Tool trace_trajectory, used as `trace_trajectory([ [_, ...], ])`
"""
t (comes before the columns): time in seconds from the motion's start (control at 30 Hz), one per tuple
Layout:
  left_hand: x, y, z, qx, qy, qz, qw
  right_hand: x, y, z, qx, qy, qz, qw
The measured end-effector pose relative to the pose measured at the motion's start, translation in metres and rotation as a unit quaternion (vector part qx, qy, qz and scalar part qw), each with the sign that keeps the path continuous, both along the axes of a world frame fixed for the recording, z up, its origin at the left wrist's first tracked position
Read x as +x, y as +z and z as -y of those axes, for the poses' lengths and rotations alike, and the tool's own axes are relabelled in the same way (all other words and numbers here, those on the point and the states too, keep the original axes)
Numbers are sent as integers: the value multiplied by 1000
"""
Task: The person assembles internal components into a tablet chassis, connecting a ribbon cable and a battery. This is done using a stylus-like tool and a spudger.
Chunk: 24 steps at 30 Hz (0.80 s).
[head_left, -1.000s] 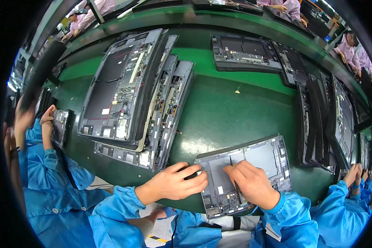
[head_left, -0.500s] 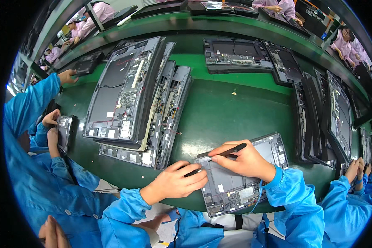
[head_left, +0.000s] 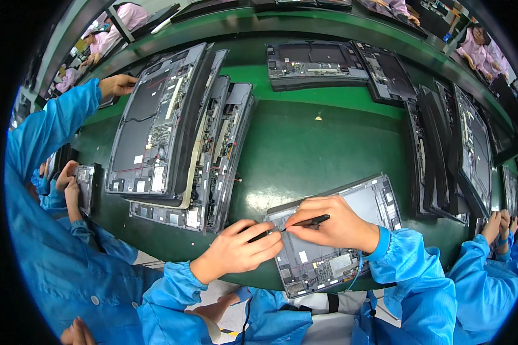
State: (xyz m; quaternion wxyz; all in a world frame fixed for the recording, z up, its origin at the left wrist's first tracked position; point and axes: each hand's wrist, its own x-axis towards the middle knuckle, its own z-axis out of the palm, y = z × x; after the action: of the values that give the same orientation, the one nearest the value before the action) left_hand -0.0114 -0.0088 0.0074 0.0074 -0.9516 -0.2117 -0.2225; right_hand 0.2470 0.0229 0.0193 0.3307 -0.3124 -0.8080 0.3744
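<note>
An opened grey laptop base (head_left: pixel 367 202) with its circuit board exposed lies on the green table (head_left: pixel 305 144) at the near edge. My right hand (head_left: pixel 334 224) rests on its middle and grips a thin black tool (head_left: pixel 308 222) whose tip points left. My left hand (head_left: pixel 239 250) presses on the base's left edge, with its fingers curled over the corner.
A leaning stack of opened laptop chassis (head_left: pixel 178 138) fills the left. More chassis (head_left: pixel 322 63) lie at the back and along the right (head_left: pixel 466 149). A co-worker's blue sleeve and hand (head_left: pixel 115 86) reach to the stack from the left. Other hands (head_left: pixel 495 227) work at the right.
My right hand has lifted off the base and now holds the black tool over it. The co-worker on the left has stretched an arm out to the chassis stack.
</note>
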Motion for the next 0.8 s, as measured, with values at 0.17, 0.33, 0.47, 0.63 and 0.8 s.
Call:
trace_trajectory([
  [0.17,-3,-4,0,-6,0,3,1000,-3,-5,1,20,-11,-9,1000],
  [0.33,-4,-4,2,-12,11,19,1000,-5,-2,11,-2,-69,14,997],
  [0.47,-3,-1,3,-12,18,26,999,-6,1,13,16,-68,26,997],
  [0.63,1,1,5,-27,24,45,998,-7,-1,26,82,-91,32,992],
  [0.8,2,8,4,-128,60,88,986,-13,4,52,47,-150,55,986],
])
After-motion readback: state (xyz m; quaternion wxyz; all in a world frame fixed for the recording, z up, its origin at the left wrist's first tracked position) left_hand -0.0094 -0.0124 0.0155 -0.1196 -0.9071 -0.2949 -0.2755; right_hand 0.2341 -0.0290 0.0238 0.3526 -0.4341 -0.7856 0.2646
